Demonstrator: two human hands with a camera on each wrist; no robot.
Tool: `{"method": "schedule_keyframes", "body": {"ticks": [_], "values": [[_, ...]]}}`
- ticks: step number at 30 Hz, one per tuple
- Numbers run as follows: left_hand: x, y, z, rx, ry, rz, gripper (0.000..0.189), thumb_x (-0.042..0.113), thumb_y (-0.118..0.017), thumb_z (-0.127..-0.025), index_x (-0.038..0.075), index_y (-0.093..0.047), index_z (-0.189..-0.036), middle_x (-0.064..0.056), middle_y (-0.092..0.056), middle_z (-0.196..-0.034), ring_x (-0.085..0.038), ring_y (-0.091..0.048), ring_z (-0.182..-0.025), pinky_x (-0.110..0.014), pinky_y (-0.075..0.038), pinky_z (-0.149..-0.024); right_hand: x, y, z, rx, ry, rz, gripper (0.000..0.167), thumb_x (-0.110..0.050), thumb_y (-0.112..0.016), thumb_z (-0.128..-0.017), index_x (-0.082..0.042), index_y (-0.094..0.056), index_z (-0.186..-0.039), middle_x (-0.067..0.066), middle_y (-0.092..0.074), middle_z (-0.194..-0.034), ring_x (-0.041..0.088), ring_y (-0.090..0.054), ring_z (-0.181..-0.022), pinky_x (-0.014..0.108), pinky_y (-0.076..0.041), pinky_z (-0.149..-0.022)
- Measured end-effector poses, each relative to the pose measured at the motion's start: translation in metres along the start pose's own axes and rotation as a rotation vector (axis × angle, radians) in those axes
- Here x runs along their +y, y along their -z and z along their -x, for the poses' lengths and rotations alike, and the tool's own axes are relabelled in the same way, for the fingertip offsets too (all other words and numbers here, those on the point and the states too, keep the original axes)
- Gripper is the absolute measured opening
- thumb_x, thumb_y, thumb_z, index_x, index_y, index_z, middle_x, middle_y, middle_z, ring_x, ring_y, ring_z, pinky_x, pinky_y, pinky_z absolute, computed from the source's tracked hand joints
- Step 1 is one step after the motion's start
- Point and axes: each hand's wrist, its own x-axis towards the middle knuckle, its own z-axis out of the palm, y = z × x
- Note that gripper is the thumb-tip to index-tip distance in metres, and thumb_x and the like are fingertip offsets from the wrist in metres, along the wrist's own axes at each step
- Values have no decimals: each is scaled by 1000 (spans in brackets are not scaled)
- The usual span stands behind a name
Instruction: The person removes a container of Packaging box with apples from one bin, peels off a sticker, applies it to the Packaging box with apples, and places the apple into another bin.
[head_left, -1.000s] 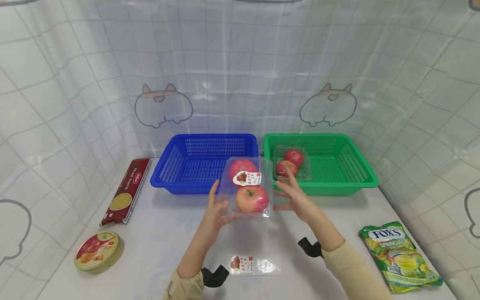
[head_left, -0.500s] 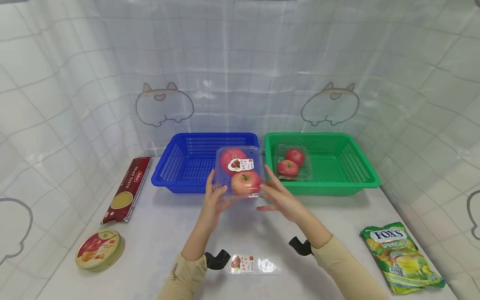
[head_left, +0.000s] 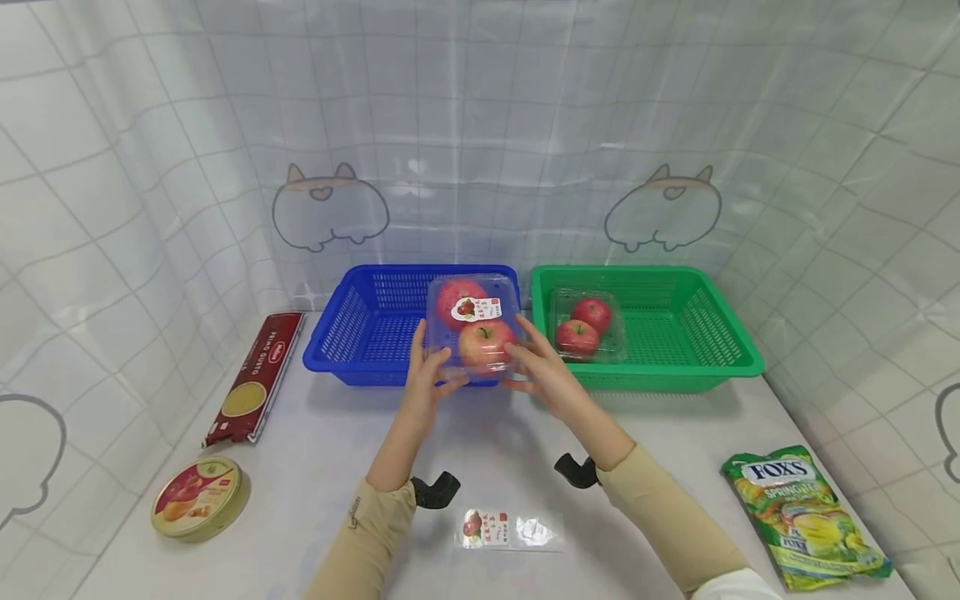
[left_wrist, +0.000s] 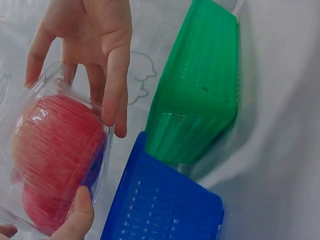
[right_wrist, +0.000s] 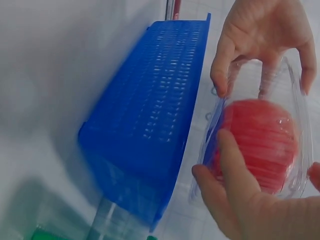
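Both hands hold a clear plastic container (head_left: 508, 293) of apples from its two sides. Inside are two apples (head_left: 483, 343), and a white label (head_left: 480, 309) with an apple picture lies across its top. My left hand (head_left: 422, 392) grips the left side with the thumb at the front edge. On the opposite side, my right hand (head_left: 557, 386) has its fingers round the corner, as the right wrist view also shows. In the head view the container overlaps the right part of the blue basket (head_left: 352, 372), raised above it and tilted.
A green basket (head_left: 648, 373) beside the blue one bears another clear apple box (head_left: 617, 333). At left lie a dark red pack (head_left: 255, 379) and a round tin (head_left: 201, 498). A label strip (head_left: 510, 531) lies in front; a green FOX'S bag (head_left: 806, 517) is at right.
The apple container has moved away from me and slightly left, over the blue basket. My right hand, earlier apart from it near the green basket, has come in and taken hold of its right side.
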Motion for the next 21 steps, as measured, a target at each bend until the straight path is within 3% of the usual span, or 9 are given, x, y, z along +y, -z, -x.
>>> {"method": "schedule_keyframes", "body": {"ticks": [4,9,11,17,21], "values": [[3,3,-6,4,-2,6,74,23,-50,-89,32,-7,-148,-15,-17,-144,-16,-57,-78,-47,-46,-90,-4,-6,-7,41,-4,-21,62,-17,-52,-93,-29,-23,-147,15,-32,-138,34,-48,-114,49,-45,-91],[6,6,-13,17,0,2,75,29,-51,-90,31,-4,-148,-15,-3,-152,-25,-50,-109,-48,-44,-93,-7,-15,-15,89,-3,-27,60,-16,-52,-93,-29,-26,-146,13,-35,-137,25,-52,-100,49,-46,-90],[6,7,-15,26,4,-7,75,32,-51,-91,31,-2,-148,-14,-2,-152,-30,-46,-114,-47,-44,-93,-7,-17,-18,100,-2,-37,60,-16,-51,-93,-29,-26,-146,12,-34,-139,25,-52,-98,49,-46,-90],[8,16,-15,67,-16,-73,73,39,-46,-95,26,1,-149,-14,-12,-149,-34,-45,-113,-47,-42,-96,-6,-23,-28,116,11,-63,60,-16,-51,-93,-29,-26,-146,12,-31,-141,30,-50,-107,49,-45,-91],[11,26,-12,166,-67,-133,68,35,-46,-95,21,-6,-149,-15,-16,-144,-33,-42,-117,-47,-39,-99,-6,-25,-38,131,14,-57,61,-16,-52,-92,-29,-25,-146,12,-34,-140,34,-48,-113,49,-45,-91]]}}
